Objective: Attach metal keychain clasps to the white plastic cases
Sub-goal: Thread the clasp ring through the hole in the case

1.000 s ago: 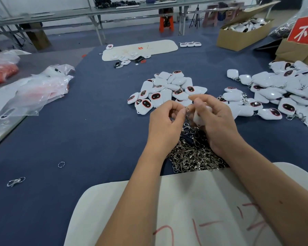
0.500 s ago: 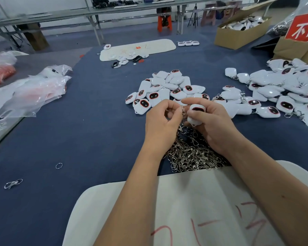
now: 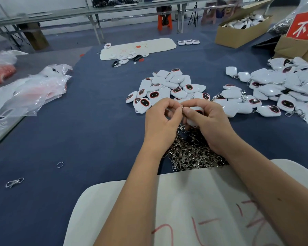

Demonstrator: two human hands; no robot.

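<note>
Both hands meet above the middle of the blue table (image 3: pixel 82 132). The right hand (image 3: pixel 209 125) curls round a white case (image 3: pixel 194 115), thumb and forefinger pinched at its upper corner. The left hand (image 3: pixel 161 126) pinches a small metal clasp (image 3: pixel 182 108) against that same corner, fingertips of both hands nearly touching. Under the wrists lies a heap of loose clasps (image 3: pixel 194 153), just beyond the near-edge white board (image 3: pixel 194 201) with red marks. Behind the hands sits a pile of bare cases (image 3: pixel 167 86); toward the right edge spreads a bigger pile of cases with clasps (image 3: pixel 277 87). Clear plastic bags (image 3: pixel 30 93) rest at the left edge, and a cardboard box (image 3: pixel 242 31) stands at the far right corner.
</note>
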